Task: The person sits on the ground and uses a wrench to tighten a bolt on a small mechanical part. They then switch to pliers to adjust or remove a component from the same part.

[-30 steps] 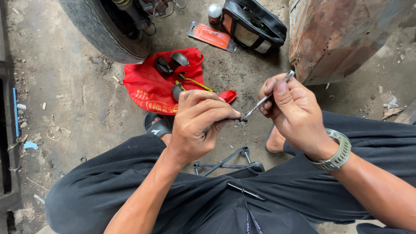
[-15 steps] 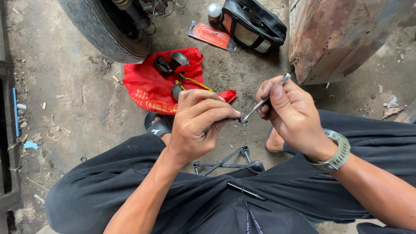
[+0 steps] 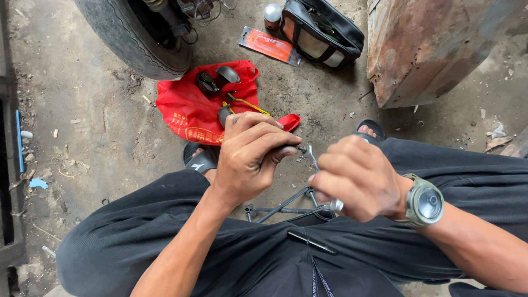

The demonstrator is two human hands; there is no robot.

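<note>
My left hand (image 3: 253, 154) is closed around a small dark part whose bolt end (image 3: 301, 148) sticks out to the right. My right hand (image 3: 357, 179), with a watch on its wrist, grips a slim metal wrench (image 3: 316, 165); the wrench head sits on that bolt end, and its shaft runs down through my fist. Both hands hover above my lap as I squat on the dirt floor. A black metal rod frame (image 3: 286, 208) lies on the ground under them.
A red cloth bag (image 3: 192, 110) with dark parts on it lies ahead. A tyre (image 3: 137, 44) stands at the top left, a black bag (image 3: 324, 33) and orange packet (image 3: 269, 45) at the top, a rusty metal box (image 3: 434, 49) at the right.
My right hand has swung the wrench down from up and to the right, so its handle now points toward my lap. My left hand has stayed in place.
</note>
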